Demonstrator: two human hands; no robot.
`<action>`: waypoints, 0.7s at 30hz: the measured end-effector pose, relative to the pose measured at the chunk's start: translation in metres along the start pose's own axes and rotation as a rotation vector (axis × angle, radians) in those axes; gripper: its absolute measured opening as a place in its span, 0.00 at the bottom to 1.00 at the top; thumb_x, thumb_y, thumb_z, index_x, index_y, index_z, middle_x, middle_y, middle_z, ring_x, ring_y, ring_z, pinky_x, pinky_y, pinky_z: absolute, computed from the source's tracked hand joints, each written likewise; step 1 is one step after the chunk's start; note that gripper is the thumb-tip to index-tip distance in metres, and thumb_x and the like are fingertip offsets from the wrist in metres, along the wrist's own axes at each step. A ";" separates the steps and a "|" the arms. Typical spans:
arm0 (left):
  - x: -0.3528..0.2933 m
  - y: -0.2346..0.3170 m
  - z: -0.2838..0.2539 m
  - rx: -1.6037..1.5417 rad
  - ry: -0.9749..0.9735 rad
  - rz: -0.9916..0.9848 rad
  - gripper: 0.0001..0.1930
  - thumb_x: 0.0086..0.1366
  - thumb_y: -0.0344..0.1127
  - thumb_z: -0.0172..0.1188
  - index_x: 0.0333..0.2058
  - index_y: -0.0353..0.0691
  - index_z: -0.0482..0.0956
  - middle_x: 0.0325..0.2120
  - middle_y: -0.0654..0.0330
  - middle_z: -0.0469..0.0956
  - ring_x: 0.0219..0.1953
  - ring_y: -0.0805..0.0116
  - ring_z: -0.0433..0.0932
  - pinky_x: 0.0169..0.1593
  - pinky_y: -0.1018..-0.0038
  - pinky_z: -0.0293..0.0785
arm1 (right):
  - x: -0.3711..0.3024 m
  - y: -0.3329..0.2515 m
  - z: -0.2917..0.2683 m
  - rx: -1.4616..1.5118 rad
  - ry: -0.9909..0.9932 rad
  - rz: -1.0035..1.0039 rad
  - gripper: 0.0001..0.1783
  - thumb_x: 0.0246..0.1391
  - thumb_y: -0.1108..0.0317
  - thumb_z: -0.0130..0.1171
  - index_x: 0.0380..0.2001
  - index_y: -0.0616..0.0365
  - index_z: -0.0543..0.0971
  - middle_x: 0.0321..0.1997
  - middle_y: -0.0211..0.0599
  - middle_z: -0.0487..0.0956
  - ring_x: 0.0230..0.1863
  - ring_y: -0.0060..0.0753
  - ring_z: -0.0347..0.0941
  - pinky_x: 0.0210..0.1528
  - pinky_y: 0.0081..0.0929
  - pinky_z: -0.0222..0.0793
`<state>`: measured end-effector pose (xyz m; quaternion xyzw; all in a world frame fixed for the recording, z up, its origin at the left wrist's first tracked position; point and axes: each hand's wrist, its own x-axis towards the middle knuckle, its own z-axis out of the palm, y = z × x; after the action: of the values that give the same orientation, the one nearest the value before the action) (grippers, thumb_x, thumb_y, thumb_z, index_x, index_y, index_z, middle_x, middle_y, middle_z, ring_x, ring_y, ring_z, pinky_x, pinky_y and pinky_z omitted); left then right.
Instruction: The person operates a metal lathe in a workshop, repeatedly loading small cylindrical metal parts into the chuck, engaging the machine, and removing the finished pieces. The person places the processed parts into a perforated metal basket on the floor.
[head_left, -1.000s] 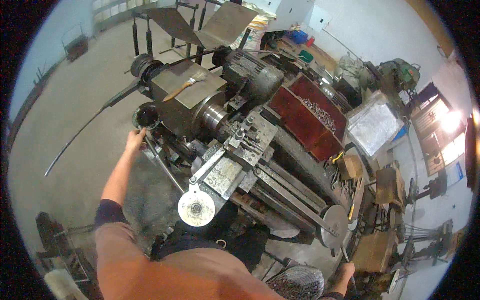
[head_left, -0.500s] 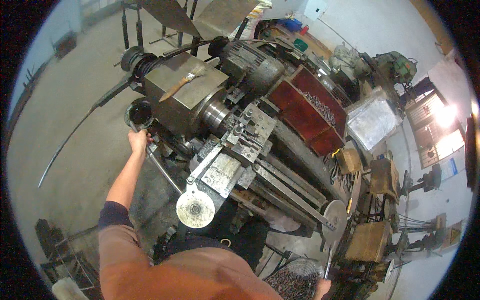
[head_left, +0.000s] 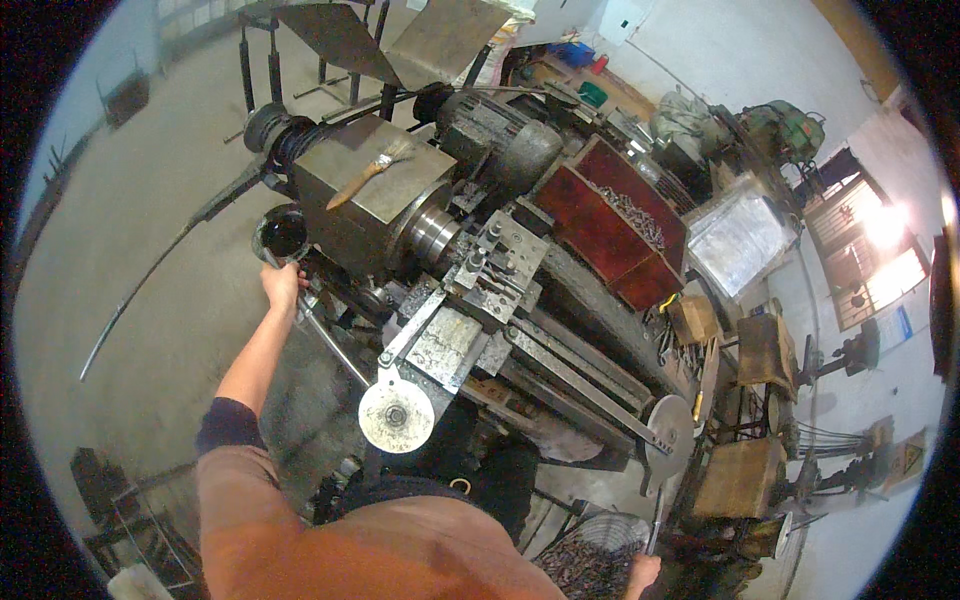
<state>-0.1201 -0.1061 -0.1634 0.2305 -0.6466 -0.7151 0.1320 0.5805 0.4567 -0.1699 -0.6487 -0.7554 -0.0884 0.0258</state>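
My left hand (head_left: 284, 287) is closed at the left end of the machine, fingers wrapped round a metal rod (head_left: 335, 345) that slants down to the right. Just above the fist is a round dark container (head_left: 282, 234). At the lower right, partly cut off by the picture's edge, my right hand (head_left: 643, 572) is closed on a slim metal lever (head_left: 656, 522) below a grey disc (head_left: 670, 424). Between the hands lie the lathe's tool slide (head_left: 500, 265), its shiny spindle nose (head_left: 434, 234) and a pale round hand dial (head_left: 396, 416).
A wooden-handled brush (head_left: 368, 178) rests on the headstock cover (head_left: 325, 185). Behind the slide stands a dark red tray (head_left: 600, 235) with small metal pieces. A wire basket (head_left: 615, 530) of small dark parts is beside my right hand. A long curved rod (head_left: 135, 295) sticks out at left.
The view has shifted slightly. The grey rod end seen above my left thumb no longer stands out against the dark container. My right hand stays on the lever, with little visible movement.
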 end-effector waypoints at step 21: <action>0.087 -0.026 -0.075 0.478 -0.073 0.155 0.12 0.46 0.28 0.50 0.29 0.25 0.69 0.16 0.50 0.73 0.17 0.59 0.75 0.21 0.67 0.69 | 0.169 -0.004 0.027 -0.085 0.079 0.000 0.15 0.37 0.58 0.56 0.23 0.62 0.75 0.28 0.48 0.78 0.32 0.52 0.75 0.35 0.43 0.72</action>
<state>-0.1544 -0.2097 -0.2069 0.1790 -0.8175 -0.5372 0.1049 0.5526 0.6254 -0.1708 -0.6451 -0.7495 -0.1459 0.0282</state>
